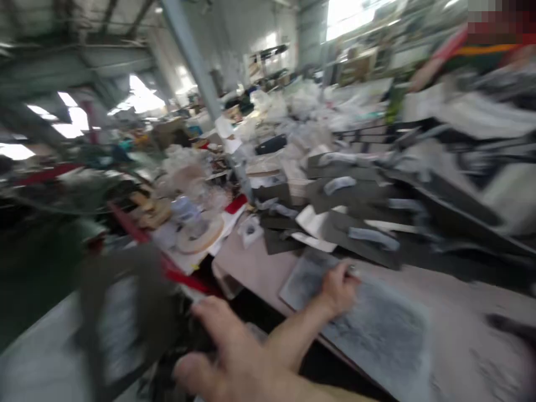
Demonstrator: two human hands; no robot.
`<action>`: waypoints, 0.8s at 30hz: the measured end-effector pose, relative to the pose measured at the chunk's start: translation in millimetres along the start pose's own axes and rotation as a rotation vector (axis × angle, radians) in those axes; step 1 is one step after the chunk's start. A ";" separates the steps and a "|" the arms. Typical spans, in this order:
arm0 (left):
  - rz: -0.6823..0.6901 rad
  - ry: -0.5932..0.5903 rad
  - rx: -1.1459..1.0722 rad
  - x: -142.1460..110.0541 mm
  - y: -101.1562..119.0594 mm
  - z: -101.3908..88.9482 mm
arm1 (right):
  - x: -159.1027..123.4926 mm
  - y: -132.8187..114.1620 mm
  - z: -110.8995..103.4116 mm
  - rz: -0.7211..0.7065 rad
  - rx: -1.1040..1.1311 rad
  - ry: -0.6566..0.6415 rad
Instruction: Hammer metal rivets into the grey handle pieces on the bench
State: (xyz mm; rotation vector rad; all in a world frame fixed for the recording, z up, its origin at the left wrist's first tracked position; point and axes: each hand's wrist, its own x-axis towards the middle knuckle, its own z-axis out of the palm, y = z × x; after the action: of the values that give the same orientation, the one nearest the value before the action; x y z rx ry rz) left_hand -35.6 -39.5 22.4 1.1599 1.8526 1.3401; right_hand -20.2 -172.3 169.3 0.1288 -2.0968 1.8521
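Observation:
My left hand (338,289) is closed in a fist over a grey, smudged board (377,329) on the table. A small shiny metal end (352,271) shows at the top of the fist; the rest of that object is hidden. My right hand (234,352) reaches left across my left forearm, its visible fingers spread and nothing seen in them. Just beyond its fingertips is a blurred dark grey fabric piece (167,307) with a pale patch (120,321).
Dark fabric pieces (364,195) with pale curved strips (372,237) lie on the pinkish table (251,268). A tape roll (201,231) and plastic bags sit beyond a slanting metal post (196,61). Another person's arm (439,56) appears at upper right.

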 end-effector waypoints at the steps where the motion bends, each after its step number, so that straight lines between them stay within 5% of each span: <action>1: 0.010 0.020 -0.010 -1.6 0.5 -0.8 | 4.2 4.3 9.6 -0.016 -0.022 0.000; 2: 0.012 0.050 -0.012 -1.6 -1.2 -0.9 | 7.4 15.0 8.8 -0.001 -0.081 0.069; 4: 0.004 0.112 0.013 5.9 -11.3 1.5 | 4.3 46.9 -26.7 0.064 -0.248 0.303; 7: 0.004 0.130 0.036 26.1 -30.5 8.7 | -41.3 77.5 -136.3 0.198 -0.503 0.663; 10: 0.004 0.075 0.058 35.4 -38.9 9.3 | -117.4 70.3 -246.7 0.468 -0.823 0.926; 12: -0.044 0.058 0.151 36.1 -41.2 6.7 | -165.6 60.5 -305.0 0.798 -1.106 1.033; 14: -0.094 0.048 0.247 37.4 -44.0 5.2 | -204.6 54.1 -350.4 0.946 -1.167 1.139; 19: -0.079 0.044 0.309 43.5 -48.5 8.9 | -252.1 51.0 -416.2 1.166 -1.137 1.180; 24: 0.002 0.044 0.207 34.8 -41.6 13.4 | -240.5 43.1 -438.9 1.216 -1.114 1.076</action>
State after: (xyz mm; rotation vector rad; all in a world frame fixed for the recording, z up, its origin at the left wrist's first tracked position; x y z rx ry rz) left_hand -53.7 -7.8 -19.9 1.2429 2.0615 1.2056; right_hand 277.0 225.8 94.9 -2.1418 -1.9372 0.3539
